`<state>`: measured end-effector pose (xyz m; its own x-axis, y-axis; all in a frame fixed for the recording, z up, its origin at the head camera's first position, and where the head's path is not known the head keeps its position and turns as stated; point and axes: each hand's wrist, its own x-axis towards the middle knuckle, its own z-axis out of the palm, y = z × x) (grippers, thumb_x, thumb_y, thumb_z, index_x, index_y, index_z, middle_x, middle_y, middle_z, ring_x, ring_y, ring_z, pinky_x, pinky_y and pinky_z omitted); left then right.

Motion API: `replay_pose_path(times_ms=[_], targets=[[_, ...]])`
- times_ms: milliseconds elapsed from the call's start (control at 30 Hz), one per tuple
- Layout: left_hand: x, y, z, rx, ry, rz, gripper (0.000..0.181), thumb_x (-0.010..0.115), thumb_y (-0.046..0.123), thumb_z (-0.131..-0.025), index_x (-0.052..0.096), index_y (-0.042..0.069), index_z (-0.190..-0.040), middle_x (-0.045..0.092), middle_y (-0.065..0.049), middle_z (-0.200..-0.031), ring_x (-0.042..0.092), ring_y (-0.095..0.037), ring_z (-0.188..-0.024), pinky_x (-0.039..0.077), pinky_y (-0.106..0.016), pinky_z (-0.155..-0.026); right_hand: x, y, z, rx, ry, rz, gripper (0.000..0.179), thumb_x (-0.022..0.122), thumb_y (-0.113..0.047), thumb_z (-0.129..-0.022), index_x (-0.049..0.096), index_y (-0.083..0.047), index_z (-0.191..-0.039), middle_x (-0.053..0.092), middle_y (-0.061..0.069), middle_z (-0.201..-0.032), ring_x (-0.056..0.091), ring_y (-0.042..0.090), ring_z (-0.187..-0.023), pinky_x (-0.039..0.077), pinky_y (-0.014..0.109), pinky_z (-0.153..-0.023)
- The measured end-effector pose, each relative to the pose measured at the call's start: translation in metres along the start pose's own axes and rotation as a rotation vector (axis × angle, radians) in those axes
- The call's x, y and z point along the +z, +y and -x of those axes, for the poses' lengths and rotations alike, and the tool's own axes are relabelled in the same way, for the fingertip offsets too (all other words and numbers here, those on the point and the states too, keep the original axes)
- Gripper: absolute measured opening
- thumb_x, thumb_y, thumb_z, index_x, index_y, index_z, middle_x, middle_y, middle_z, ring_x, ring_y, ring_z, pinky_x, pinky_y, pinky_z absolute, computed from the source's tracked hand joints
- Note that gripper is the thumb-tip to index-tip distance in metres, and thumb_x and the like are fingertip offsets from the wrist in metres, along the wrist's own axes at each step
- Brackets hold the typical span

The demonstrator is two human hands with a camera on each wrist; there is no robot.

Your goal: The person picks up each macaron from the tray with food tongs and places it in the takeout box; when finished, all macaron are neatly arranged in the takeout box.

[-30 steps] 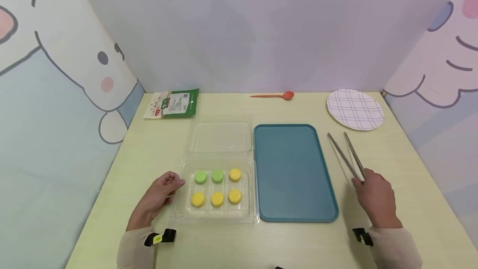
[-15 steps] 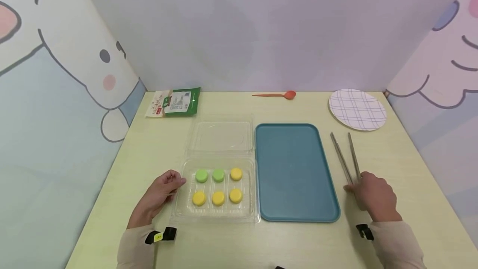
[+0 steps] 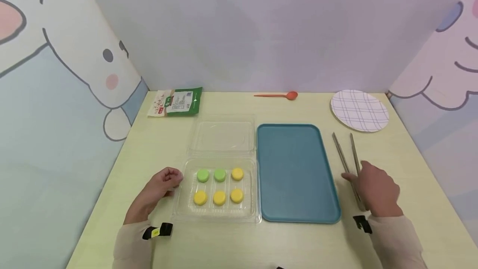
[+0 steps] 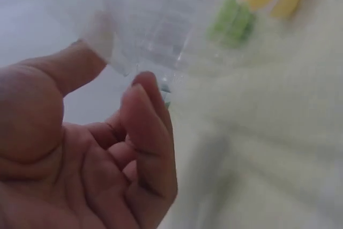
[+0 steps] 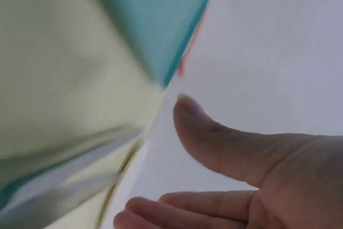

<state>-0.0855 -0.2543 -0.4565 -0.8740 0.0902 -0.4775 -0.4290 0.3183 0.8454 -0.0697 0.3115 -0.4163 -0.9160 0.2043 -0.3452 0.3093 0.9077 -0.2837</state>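
My left hand point(image 3: 158, 188) is at the left edge of a clear plastic box point(image 3: 217, 220), with its lid point(image 3: 224, 136) folded back. In the left wrist view, the box's thin rim point(image 4: 123, 57) lies between the thumb and curled fingers. Two green macarons point(image 3: 219, 175) and several yellow ones point(image 3: 219, 198) sit in the box. To the right, my right hand point(image 3: 377, 190) is over steel tongs point(image 3: 342, 152) on the table, partly hiding them. In the right wrist view its thumb and fingers are spread, apart from the tongs point(image 5: 80, 162).
A blue tray point(image 3: 298, 173) lies close beside the box. Along the back are a green and white packet point(image 3: 181, 102), a red spoon point(image 3: 291, 95) and a checked plate point(image 3: 359, 110). Walls enclose the table at the back and both sides.
My right hand has laid the tongs down and let go of them, its fingers lifting off. The left thumb has drawn back slightly at the box's edge.
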Motion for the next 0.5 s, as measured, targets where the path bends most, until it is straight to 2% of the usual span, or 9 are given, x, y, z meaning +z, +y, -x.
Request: replay_pose_path(times_ms=[100, 167, 200, 333, 500], targets=[[-0.007, 0.011, -0.004, 0.011, 0.004, -0.058, 0.037, 0.063, 0.027, -0.102, 0.051, -0.001, -0.122, 0.058, -0.005, -0.099, 0.055, -0.017, -0.089, 0.051, -0.029, -0.073, 0.003, -0.026, -0.007, -0.149, 0.083, 0.005, 0.060, 0.072, -0.044, -0.092, 0.056, 0.006, -0.120, 0.066, 0.026, -0.095, 0.063, 0.035, -0.070, 0.046, 0.046, -0.051], [-0.011, 0.018, -0.008, 0.031, -0.001, -0.082, 0.038, 0.063, 0.025, -0.102, 0.050, -0.003, -0.124, 0.058, -0.007, -0.102, 0.057, -0.017, -0.092, 0.052, -0.030, -0.076, 0.009, -0.046, -0.016, -0.245, 0.101, -0.001, 0.063, 0.072, -0.040, -0.093, 0.055, 0.006, -0.132, 0.066, 0.028, -0.110, 0.066, 0.039, -0.082, 0.050, 0.049, -0.058], [-0.012, 0.021, -0.010, 0.036, -0.004, -0.090, 0.038, 0.062, 0.024, -0.102, 0.049, -0.003, -0.125, 0.058, -0.008, -0.104, 0.058, -0.017, -0.093, 0.053, -0.030, -0.078, 0.012, -0.056, -0.022, -0.285, 0.100, -0.004, 0.062, 0.072, -0.038, -0.093, 0.055, 0.006, -0.133, 0.067, 0.026, -0.111, 0.067, 0.041, -0.088, 0.052, 0.051, -0.063], [-0.013, 0.031, -0.019, 0.048, -0.029, -0.103, 0.038, 0.059, 0.018, -0.104, 0.046, -0.006, -0.130, 0.058, -0.012, -0.111, 0.061, -0.019, -0.098, 0.054, -0.033, -0.085, 0.025, -0.096, -0.046, -0.385, 0.059, -0.027, 0.060, 0.069, -0.033, -0.096, 0.052, 0.005, -0.139, 0.066, 0.024, -0.120, 0.065, 0.040, -0.104, 0.051, 0.054, -0.082], [-0.019, 0.040, -0.040, 0.026, -0.065, -0.099, 0.036, 0.054, 0.019, -0.106, 0.047, -0.006, -0.131, 0.057, -0.015, -0.117, 0.059, -0.020, -0.103, 0.053, -0.035, -0.089, 0.032, -0.143, -0.069, -0.480, -0.013, -0.020, 0.057, 0.067, -0.034, -0.098, 0.054, 0.001, -0.141, 0.067, 0.020, -0.123, 0.064, 0.037, -0.110, 0.049, 0.052, -0.090]])
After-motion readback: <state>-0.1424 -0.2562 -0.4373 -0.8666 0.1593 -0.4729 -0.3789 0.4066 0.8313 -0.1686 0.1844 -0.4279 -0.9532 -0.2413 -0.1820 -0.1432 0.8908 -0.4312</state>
